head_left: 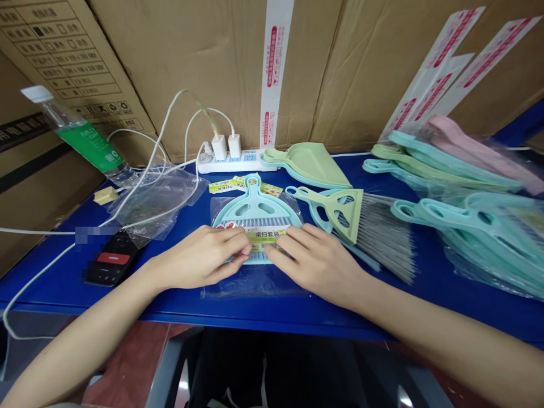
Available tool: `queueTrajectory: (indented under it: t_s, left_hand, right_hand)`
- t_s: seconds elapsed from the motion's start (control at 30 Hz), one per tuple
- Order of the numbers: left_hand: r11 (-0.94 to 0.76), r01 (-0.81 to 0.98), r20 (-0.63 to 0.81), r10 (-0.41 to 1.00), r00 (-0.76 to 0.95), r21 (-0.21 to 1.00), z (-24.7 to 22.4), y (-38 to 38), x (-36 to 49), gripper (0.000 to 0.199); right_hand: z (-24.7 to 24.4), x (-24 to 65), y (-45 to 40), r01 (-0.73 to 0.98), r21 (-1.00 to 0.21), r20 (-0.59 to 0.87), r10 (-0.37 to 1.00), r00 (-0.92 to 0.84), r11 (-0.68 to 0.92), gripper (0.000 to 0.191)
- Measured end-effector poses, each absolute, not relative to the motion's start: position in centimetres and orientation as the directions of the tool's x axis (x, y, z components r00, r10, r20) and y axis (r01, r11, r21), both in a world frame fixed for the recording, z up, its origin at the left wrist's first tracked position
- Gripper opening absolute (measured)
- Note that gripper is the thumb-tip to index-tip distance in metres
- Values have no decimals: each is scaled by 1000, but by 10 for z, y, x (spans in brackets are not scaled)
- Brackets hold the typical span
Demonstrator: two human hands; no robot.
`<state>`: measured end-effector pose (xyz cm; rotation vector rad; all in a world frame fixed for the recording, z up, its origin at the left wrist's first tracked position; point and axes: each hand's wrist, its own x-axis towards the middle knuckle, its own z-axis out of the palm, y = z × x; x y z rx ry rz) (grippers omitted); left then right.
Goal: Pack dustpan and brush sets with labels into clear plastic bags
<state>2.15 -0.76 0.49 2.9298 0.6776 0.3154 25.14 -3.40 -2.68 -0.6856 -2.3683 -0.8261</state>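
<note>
A light-blue dustpan (pixel 254 199) lies in a clear plastic bag (pixel 255 286) in front of me, a grey-bristled brush (pixel 238 221) on top of it. Across the bristles runs a yellow-green label card (pixel 267 236) with printed characters. My left hand (pixel 212 252) is closed at the card's left end, thumb and fingers pinched together. At its right end my right hand (pixel 312 255) has its fingers curled onto the card, the thumb mostly hidden. Whether the card lies inside or over the bag I cannot tell. More label cards (pixel 223 186) lie behind the dustpan handle.
Loose brushes (pixel 382 232) and stacked dustpans (pixel 317 161) lie to the right. Bagged sets (pixel 488 226) fill the far right. A power strip (pixel 238 161) with white cables, a tilted bottle (pixel 91 144), a phone (pixel 113 260) and cardboard boxes (pixel 221 62) surround the blue table (pixel 178 303).
</note>
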Motion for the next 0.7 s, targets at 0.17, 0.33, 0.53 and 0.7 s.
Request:
queueTrajectory:
  t_s: [0.17, 0.33, 0.53, 0.7]
  left_hand:
    - [-898, 413, 171, 436, 884, 152, 4, -7, 21, 17]
    - [-896, 418, 154, 439, 885, 153, 3, -6, 19, 17]
    - [-889, 420, 98, 441, 892, 182, 4, -9, 17, 16]
    - [-898, 411, 57, 423, 904, 158, 5, -9, 15, 16]
  right_hand:
    - [-30, 250, -35, 592, 432, 647, 224, -729, 680, 33]
    - [-29, 256, -37, 578, 399, 631, 244, -736, 711, 38]
    - [-24, 264, -41, 545, 353, 589, 273, -761, 760, 44]
    - [-24, 268, -41, 572, 323, 548, 344, -763, 754, 39]
